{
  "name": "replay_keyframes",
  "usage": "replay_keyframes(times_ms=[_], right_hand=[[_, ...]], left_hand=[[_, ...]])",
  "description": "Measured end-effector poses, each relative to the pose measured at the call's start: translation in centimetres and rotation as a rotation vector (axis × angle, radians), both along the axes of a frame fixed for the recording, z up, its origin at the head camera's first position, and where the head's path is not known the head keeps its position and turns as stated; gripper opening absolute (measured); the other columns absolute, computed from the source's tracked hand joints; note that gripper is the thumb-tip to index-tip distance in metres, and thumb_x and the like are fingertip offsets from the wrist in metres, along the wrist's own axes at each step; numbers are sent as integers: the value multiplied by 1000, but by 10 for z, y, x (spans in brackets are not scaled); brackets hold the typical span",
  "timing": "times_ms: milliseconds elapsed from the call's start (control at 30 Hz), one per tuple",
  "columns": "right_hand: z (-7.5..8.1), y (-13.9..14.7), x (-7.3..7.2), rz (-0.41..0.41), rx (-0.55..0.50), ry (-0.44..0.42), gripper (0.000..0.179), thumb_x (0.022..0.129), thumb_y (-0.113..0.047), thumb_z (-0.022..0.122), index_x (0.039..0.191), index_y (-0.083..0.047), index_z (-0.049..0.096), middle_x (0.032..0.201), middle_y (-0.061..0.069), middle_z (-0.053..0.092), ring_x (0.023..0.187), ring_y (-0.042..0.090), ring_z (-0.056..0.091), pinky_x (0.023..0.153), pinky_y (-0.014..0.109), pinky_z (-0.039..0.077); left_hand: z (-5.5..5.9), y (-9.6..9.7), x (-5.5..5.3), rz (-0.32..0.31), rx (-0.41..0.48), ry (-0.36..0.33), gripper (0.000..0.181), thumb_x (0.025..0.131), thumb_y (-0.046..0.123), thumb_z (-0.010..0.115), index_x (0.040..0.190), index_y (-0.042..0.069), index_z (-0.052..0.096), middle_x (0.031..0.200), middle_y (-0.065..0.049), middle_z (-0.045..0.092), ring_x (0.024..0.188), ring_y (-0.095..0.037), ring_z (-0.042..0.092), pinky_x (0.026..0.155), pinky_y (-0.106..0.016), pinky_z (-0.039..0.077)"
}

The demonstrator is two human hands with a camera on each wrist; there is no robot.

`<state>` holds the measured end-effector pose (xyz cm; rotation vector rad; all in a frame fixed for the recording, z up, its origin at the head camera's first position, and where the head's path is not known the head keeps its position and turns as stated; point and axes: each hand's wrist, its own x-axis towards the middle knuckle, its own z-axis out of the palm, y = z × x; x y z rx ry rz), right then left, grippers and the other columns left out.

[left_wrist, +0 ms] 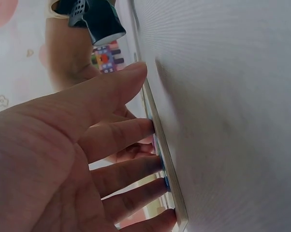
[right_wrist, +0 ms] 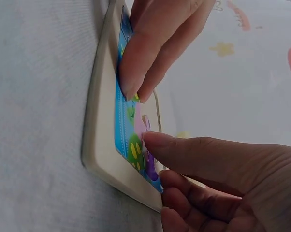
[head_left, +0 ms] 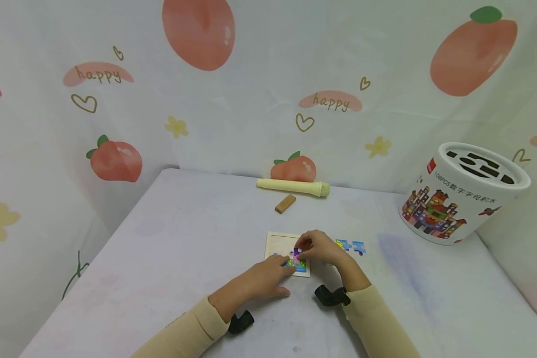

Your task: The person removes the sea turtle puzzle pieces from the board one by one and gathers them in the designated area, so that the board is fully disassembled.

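Note:
A small wooden puzzle tray (head_left: 275, 242) lies on the table, its near part filled with blue, green and pink jigsaw pieces (right_wrist: 123, 121). My left hand (head_left: 263, 279) reaches over its left side with fingers extended, the fingertips (right_wrist: 131, 82) pressing on the fitted pieces. In the left wrist view those fingers (left_wrist: 126, 166) lie along the tray's edge, thumb apart. My right hand (head_left: 320, 248) pinches a purple puzzle piece (right_wrist: 151, 166) at the tray's right side, thumb on its face and the other fingers curled behind. Fingers partly hide the picture.
Loose blue puzzle pieces (head_left: 359, 245) lie just right of the tray. Behind it are a brown wooden block (head_left: 285, 204) and a pale yellow toy microphone (head_left: 291, 186). A large white block bucket (head_left: 463, 199) stands at the back right, near the patterned curtain (head_left: 250, 109).

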<state>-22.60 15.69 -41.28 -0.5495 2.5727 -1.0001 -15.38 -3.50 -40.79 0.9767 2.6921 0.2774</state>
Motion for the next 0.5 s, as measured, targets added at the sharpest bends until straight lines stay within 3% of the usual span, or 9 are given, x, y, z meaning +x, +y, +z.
replay_keyframes(times_ms=[300, 500], right_hand=[[2, 3, 0, -2, -50, -13, 10, 81, 0, 67, 90, -1, 63, 87, 7, 62, 78, 13, 53, 72, 26, 49], [-2, 8, -1, -45, -87, -47, 7, 84, -6, 66, 87, -1, 64, 82, 5, 63, 74, 12, 55, 67, 25, 47]], left_hand=[[0, 0, 1, 9, 0, 0, 55, 85, 40, 65, 133, 17, 53, 143, -9, 43, 134, -28, 39, 105, -38, 41], [-1, 0, 1, 15, 6, -8, 55, 85, 40, 65, 133, 17, 53, 144, -10, 43, 134, -28, 39, 105, -39, 41]])
